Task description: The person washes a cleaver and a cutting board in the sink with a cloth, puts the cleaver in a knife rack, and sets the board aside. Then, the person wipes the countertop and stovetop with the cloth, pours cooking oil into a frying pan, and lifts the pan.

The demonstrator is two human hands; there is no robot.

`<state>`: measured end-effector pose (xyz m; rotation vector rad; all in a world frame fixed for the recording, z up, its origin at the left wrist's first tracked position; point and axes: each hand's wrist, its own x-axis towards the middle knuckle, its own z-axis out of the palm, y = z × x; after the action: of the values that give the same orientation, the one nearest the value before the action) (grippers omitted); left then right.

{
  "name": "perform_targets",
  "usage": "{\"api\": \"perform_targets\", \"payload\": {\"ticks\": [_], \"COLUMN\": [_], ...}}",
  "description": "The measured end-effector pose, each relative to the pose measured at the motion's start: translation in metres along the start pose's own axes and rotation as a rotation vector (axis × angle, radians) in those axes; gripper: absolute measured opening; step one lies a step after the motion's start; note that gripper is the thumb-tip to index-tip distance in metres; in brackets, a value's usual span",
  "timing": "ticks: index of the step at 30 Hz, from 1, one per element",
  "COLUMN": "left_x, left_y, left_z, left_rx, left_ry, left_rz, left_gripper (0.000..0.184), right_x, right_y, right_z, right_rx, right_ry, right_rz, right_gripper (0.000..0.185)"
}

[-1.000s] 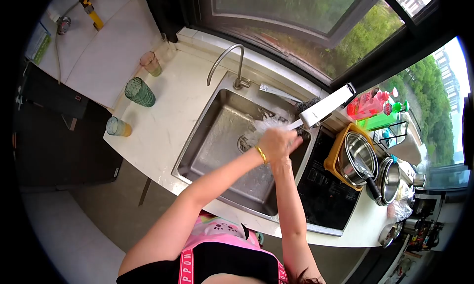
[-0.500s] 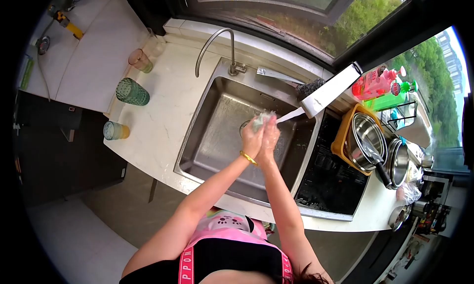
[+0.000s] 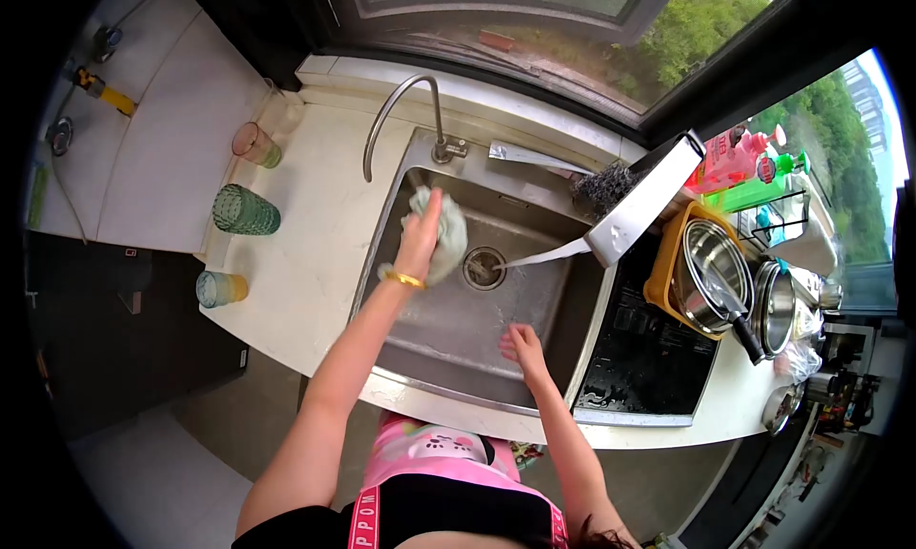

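My left hand (image 3: pixel 417 244), with a gold bracelet at its wrist, grips a wet pale-green cloth (image 3: pixel 450 242) over the left side of the steel sink (image 3: pixel 458 312). Low over the sink's front right part is my right hand (image 3: pixel 522 347), fingers loosely apart, holding nothing. A stream of water (image 3: pixel 546 256) runs from the wide white-and-steel spout (image 3: pixel 644 201) toward the drain (image 3: pixel 485 269) between my hands.
A curved faucet (image 3: pixel 401 115) rises at the back left. Left on the counter stand a pink-green glass (image 3: pixel 257 145), a green textured glass (image 3: pixel 246 210) and a blue-yellow glass (image 3: pixel 221 289). To the right are a yellow basket (image 3: pixel 668 253) with steel bowls, and soap bottles (image 3: pixel 735 163).
My hands, together under the water half a second ago, have parted. The left has moved left with the cloth; the right has drawn back toward the sink's front, letting go of the cloth.
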<state>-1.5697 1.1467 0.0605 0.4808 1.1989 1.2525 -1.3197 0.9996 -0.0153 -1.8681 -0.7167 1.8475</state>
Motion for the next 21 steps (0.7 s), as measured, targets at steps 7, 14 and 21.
{"api": "perform_targets", "payload": {"ticks": [7, 14, 21], "left_x": [0.098, 0.193, 0.201], "left_y": [0.081, -0.035, -0.039], "left_z": [0.131, 0.264, 0.198], "left_rx": [0.444, 0.983, 1.452], "left_ry": [-0.56, -1.01, -0.699], "left_rz": [0.437, 0.684, 1.361], "left_gripper": [0.032, 0.048, 0.032], "right_x": [-0.054, -0.073, -0.07], "right_y": [0.067, 0.094, 0.075], "right_z": [-0.025, -0.021, -0.018], "right_rx": [0.053, 0.059, -0.174], "right_ry": [0.231, 0.286, 0.244], "right_rz": [-0.047, -0.082, -0.107], "right_gripper": [0.02, 0.019, 0.015]}}
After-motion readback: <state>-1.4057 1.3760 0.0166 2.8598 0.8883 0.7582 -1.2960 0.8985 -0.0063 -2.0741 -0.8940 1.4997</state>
